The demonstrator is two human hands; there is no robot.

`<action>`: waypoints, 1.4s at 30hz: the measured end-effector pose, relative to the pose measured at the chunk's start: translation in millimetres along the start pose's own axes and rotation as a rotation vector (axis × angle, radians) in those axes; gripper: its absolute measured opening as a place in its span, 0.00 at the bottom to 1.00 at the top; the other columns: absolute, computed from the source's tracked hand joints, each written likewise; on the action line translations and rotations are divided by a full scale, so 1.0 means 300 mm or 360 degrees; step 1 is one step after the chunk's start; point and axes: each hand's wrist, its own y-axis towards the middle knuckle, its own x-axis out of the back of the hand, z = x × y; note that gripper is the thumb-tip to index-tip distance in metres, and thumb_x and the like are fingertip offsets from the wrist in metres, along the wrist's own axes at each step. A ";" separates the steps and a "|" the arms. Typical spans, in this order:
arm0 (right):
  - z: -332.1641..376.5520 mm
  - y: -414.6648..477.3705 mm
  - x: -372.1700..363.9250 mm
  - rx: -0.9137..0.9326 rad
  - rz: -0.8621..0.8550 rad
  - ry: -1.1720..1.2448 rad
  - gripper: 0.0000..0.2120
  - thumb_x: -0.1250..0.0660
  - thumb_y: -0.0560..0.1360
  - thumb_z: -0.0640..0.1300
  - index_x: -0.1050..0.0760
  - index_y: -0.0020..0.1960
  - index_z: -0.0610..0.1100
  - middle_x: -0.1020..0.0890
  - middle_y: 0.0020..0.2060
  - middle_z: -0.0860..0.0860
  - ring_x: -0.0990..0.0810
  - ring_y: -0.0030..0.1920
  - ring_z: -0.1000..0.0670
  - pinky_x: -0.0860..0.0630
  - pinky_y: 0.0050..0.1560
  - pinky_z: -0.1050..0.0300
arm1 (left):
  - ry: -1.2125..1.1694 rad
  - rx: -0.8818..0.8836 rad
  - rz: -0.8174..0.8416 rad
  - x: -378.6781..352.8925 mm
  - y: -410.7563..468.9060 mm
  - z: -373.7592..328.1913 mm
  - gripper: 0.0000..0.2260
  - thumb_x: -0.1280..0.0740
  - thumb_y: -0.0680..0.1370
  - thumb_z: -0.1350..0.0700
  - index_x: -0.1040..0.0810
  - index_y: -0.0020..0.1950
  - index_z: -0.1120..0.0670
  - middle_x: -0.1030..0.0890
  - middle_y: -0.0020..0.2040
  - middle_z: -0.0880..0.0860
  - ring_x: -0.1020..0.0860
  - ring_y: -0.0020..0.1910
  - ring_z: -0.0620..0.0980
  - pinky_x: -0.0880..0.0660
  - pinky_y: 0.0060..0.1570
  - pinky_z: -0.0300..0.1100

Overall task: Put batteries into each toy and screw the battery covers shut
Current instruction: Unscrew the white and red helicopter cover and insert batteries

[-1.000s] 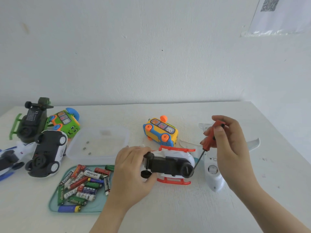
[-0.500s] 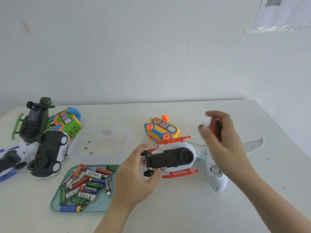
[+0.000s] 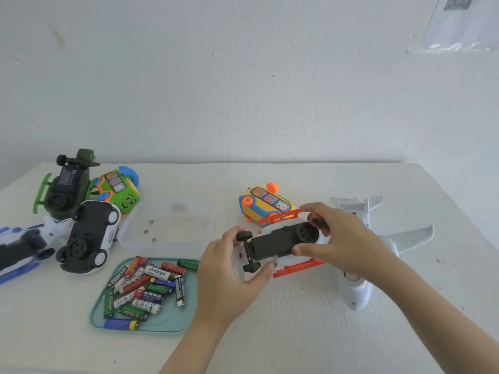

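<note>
Now left hand [image 3: 229, 276], right hand [image 3: 348, 244] round helicopter [image 3: 272, 242]

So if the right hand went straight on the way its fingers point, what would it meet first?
The upturned red-and-white toy: the right hand already grips it. Beyond, probably the left hand, though depth is unclear.

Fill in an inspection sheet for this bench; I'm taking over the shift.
Surface: white table.
Job's things: red toy upside down; batteries in tray; three round bits in box; yellow bus behind it; plane right; dark green toy, green bus, car, blue toy left.
Clutter: nothing seen.
Hands: left hand grips red toy; right hand holds screwdriver, touches red toy.
Cables: nothing seen.
Surroundings: white wall, paper top right.
</note>
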 end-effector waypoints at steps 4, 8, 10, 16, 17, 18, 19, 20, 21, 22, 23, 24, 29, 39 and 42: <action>-0.020 0.016 0.008 -0.0007 0.0011 0.0076 0.29 0.25 0.66 0.56 0.31 0.64 0.55 0.29 0.41 0.65 0.29 0.42 0.66 0.34 0.44 0.67 | -0.0044 -0.0003 0.0106 -0.019 -0.020 0.040 0.29 0.31 0.66 0.40 0.33 0.66 0.42 0.27 0.53 0.32 0.30 0.53 0.34 0.36 0.55 0.25; -0.043 0.029 0.017 -0.0047 0.0038 0.0105 0.26 0.26 0.67 0.56 0.30 0.62 0.53 0.27 0.43 0.65 0.29 0.44 0.67 0.33 0.44 0.72 | -0.0049 -0.0121 0.0006 -0.047 -0.025 0.063 0.21 0.28 0.68 0.45 0.20 0.57 0.54 0.22 0.54 0.45 0.25 0.52 0.43 0.35 0.57 0.24; -0.043 0.031 0.018 -0.0053 0.0051 0.0106 0.25 0.29 0.70 0.56 0.31 0.64 0.52 0.27 0.45 0.62 0.28 0.45 0.66 0.32 0.45 0.69 | -0.0078 -0.0124 -0.0050 -0.060 -0.035 0.062 0.20 0.28 0.68 0.46 0.18 0.54 0.57 0.22 0.52 0.46 0.24 0.51 0.45 0.34 0.56 0.25; 0.005 0.031 0.040 -0.0128 -0.0324 0.0477 0.08 0.37 0.78 0.49 0.33 0.54 0.48 0.22 0.45 0.57 0.24 0.40 0.63 0.30 0.39 0.72 | -0.0133 -0.0259 -0.0155 -0.089 -0.054 0.062 0.20 0.29 0.70 0.46 0.20 0.57 0.57 0.21 0.56 0.49 0.25 0.56 0.45 0.32 0.61 0.29; 0.015 0.031 0.048 -0.0105 -0.0418 0.0563 0.07 0.37 0.78 0.48 0.32 0.52 0.46 0.20 0.44 0.56 0.22 0.37 0.61 0.28 0.39 0.70 | -0.0161 -0.0256 -0.0148 -0.091 -0.053 0.065 0.20 0.29 0.71 0.47 0.20 0.58 0.57 0.22 0.57 0.49 0.25 0.57 0.45 0.32 0.62 0.29; 0.025 0.029 0.058 -0.0067 -0.0489 0.0638 0.06 0.36 0.77 0.47 0.31 0.50 0.46 0.18 0.42 0.54 0.21 0.35 0.59 0.25 0.40 0.65 | -0.0180 -0.0259 -0.0139 -0.092 -0.052 0.066 0.21 0.29 0.71 0.47 0.21 0.59 0.57 0.23 0.59 0.48 0.25 0.58 0.45 0.33 0.63 0.29; 0.035 0.025 0.067 -0.0018 -0.0537 0.0697 0.04 0.35 0.77 0.47 0.29 0.49 0.48 0.17 0.41 0.55 0.19 0.35 0.57 0.23 0.41 0.59 | -0.0189 -0.0268 -0.0133 -0.092 -0.050 0.065 0.21 0.29 0.71 0.47 0.22 0.60 0.56 0.24 0.59 0.47 0.25 0.59 0.44 0.33 0.63 0.29; 0.049 0.018 0.076 0.0044 -0.0577 0.0721 0.02 0.34 0.76 0.47 0.27 0.47 0.51 0.18 0.40 0.56 0.19 0.36 0.57 0.22 0.42 0.56 | -0.0199 -0.0282 -0.0129 -0.091 -0.049 0.063 0.20 0.29 0.71 0.47 0.23 0.60 0.55 0.24 0.59 0.47 0.25 0.59 0.44 0.33 0.63 0.28; 0.062 0.012 0.084 0.0124 -0.0632 0.0704 0.02 0.34 0.75 0.46 0.25 0.46 0.53 0.18 0.39 0.57 0.20 0.36 0.56 0.22 0.43 0.57 | -0.0204 -0.0298 -0.0128 -0.090 -0.047 0.061 0.20 0.29 0.73 0.46 0.23 0.60 0.55 0.24 0.59 0.47 0.25 0.59 0.44 0.33 0.63 0.28; 0.078 0.003 0.090 0.0216 -0.0695 0.0672 0.04 0.33 0.75 0.46 0.24 0.46 0.55 0.19 0.37 0.58 0.20 0.36 0.56 0.22 0.42 0.60 | -0.0205 -0.0307 -0.0128 -0.088 -0.047 0.059 0.19 0.31 0.75 0.44 0.23 0.60 0.54 0.24 0.59 0.47 0.25 0.59 0.44 0.33 0.63 0.28; 0.094 -0.005 0.095 0.0314 -0.0773 0.0640 0.06 0.32 0.75 0.45 0.23 0.45 0.56 0.19 0.36 0.58 0.20 0.36 0.56 0.23 0.40 0.64 | -0.0205 -0.0305 -0.0130 -0.086 -0.048 0.056 0.19 0.33 0.77 0.42 0.23 0.60 0.54 0.24 0.58 0.47 0.25 0.58 0.44 0.33 0.62 0.28; 0.113 -0.014 0.100 0.0405 -0.0853 0.0621 0.07 0.31 0.75 0.44 0.23 0.46 0.56 0.19 0.35 0.58 0.20 0.36 0.56 0.24 0.40 0.68 | -0.0206 -0.0295 -0.0128 -0.084 -0.049 0.055 0.20 0.35 0.78 0.40 0.23 0.60 0.54 0.23 0.57 0.46 0.25 0.57 0.43 0.32 0.61 0.27; 0.158 -0.041 0.081 0.0533 -0.0964 0.0956 0.10 0.30 0.73 0.39 0.24 0.51 0.52 0.17 0.40 0.56 0.16 0.40 0.53 0.21 0.47 0.60 | -0.0145 -0.0292 -0.0148 -0.088 -0.051 0.059 0.19 0.30 0.72 0.48 0.18 0.57 0.60 0.21 0.52 0.49 0.23 0.51 0.45 0.30 0.55 0.27; 0.178 -0.052 0.027 0.0598 -0.0827 0.1252 0.10 0.37 0.76 0.39 0.27 0.56 0.48 0.17 0.46 0.49 0.16 0.47 0.48 0.19 0.50 0.49 | -0.0113 -0.0294 -0.0180 -0.091 -0.033 0.058 0.20 0.32 0.76 0.45 0.18 0.53 0.62 0.19 0.45 0.53 0.24 0.47 0.47 0.30 0.51 0.28; 0.182 -0.046 0.003 0.0641 -0.0816 0.1284 0.10 0.38 0.76 0.38 0.28 0.56 0.48 0.18 0.45 0.49 0.16 0.47 0.47 0.20 0.50 0.52 | -0.0152 -0.0287 -0.0167 -0.086 -0.033 0.047 0.25 0.37 0.78 0.40 0.18 0.54 0.62 0.19 0.46 0.53 0.24 0.47 0.47 0.30 0.52 0.26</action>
